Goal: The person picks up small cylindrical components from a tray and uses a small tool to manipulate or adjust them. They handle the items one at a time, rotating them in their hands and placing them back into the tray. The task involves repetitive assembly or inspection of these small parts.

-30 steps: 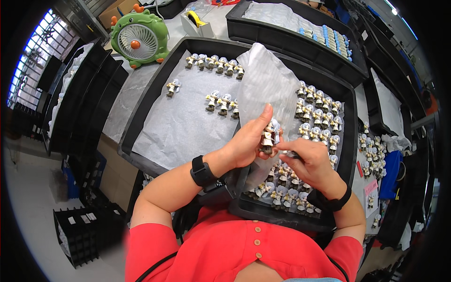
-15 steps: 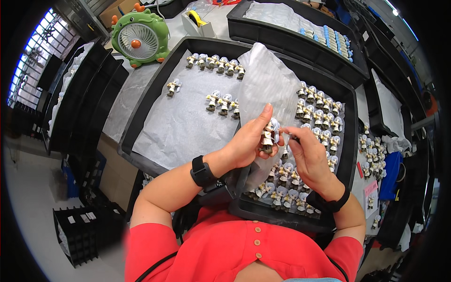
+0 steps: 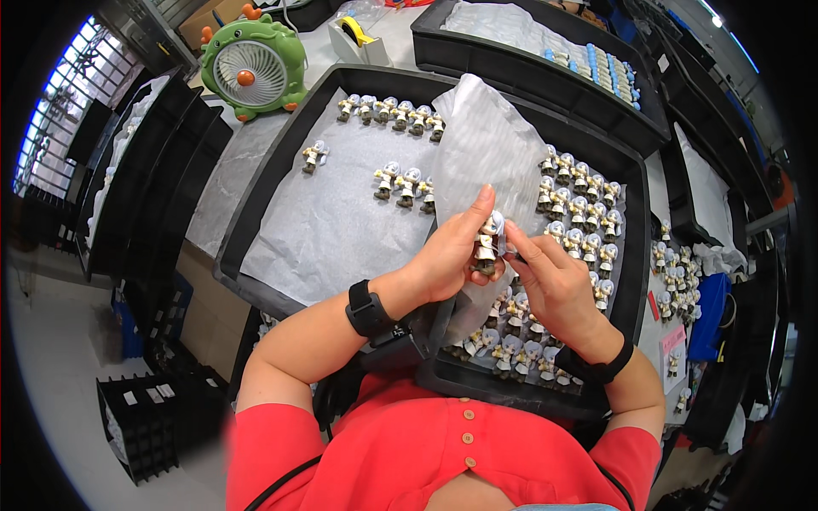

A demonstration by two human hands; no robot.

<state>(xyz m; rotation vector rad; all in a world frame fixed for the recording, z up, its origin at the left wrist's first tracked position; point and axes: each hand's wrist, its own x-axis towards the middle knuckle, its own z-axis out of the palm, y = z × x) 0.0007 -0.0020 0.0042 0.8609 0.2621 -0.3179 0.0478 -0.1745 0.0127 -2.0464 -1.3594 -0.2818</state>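
My left hand (image 3: 447, 260) grips a small figurine (image 3: 486, 244) with pale hair, a white outfit and dark boots, held upright between thumb and fingers. Against its right side my right hand (image 3: 554, 281) is closed in a pinch, and a small dark item shows at its fingertips, too little visible to name. Both hands are above a black tray (image 3: 256, 217) lined with white sheet. Similar figurines (image 3: 408, 183) stand in its left part. Right of my hands, rows of them fill a second black tray (image 3: 635, 281), partly covered by a raised translucent sheet (image 3: 486, 145).
A green animal-shaped fan (image 3: 249, 72) and a tape dispenser (image 3: 362, 44) stand behind the tray. Another black tray (image 3: 528, 60) with blue-and-white pieces sits at the back. Loose figurines (image 3: 679, 281) and a blue bin (image 3: 711, 319) are at right. Stacked trays (image 3: 153, 170) rise at left.
My right hand has moved slightly left and up, its fingertips now against the figurine's side. The left hand turns the figurine a little while keeping hold of it.
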